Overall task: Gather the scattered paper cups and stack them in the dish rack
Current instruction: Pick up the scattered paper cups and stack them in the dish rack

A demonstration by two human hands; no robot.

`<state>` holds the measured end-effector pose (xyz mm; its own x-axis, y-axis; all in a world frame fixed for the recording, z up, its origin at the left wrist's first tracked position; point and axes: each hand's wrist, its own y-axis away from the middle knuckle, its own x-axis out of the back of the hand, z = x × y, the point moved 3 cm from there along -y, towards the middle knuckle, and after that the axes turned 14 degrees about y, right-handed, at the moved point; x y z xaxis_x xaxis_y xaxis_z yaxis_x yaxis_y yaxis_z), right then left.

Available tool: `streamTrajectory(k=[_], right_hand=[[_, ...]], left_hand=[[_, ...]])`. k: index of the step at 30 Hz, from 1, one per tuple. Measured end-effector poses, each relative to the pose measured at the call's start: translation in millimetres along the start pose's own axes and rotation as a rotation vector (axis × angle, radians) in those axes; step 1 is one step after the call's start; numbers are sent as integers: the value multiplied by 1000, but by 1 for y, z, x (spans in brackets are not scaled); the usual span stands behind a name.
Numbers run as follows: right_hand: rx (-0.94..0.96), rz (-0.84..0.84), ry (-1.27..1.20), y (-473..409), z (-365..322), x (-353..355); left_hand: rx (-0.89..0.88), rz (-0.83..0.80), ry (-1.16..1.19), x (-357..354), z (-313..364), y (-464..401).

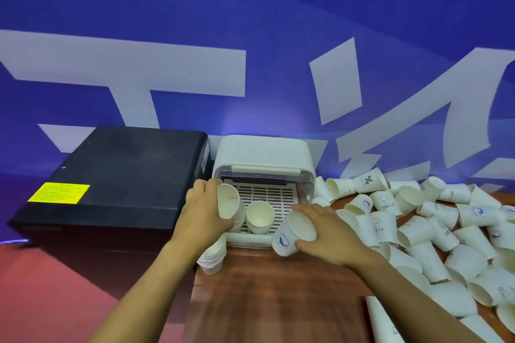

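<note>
Two cups in play: my left hand (202,210) grips one (229,201), my right hand (324,234) another (295,232). Flimsy paper, so I'd hold the sidewalls gently.

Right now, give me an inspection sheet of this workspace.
Surface: wooden table, mostly bare in front of the rack.
Job's things: dish rack, lid raised, with a cup stack inside; another stack beside it.
Clutter: loose cups heaped at right.
Hands: left hand holds a cup at the rack; right hand holds a printed cup.
Cables: nothing seen.
Surroundings: black box, blue banner.
</note>
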<state>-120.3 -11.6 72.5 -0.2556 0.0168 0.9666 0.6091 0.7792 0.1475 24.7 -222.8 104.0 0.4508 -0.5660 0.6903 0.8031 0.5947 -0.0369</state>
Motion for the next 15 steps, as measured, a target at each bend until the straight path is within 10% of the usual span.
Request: streamTrajectory(k=[15], right_hand=[[-46,231,-44,-46,-48,-2]], left_hand=[[-30,-82,-220,-11,-18,-32]])
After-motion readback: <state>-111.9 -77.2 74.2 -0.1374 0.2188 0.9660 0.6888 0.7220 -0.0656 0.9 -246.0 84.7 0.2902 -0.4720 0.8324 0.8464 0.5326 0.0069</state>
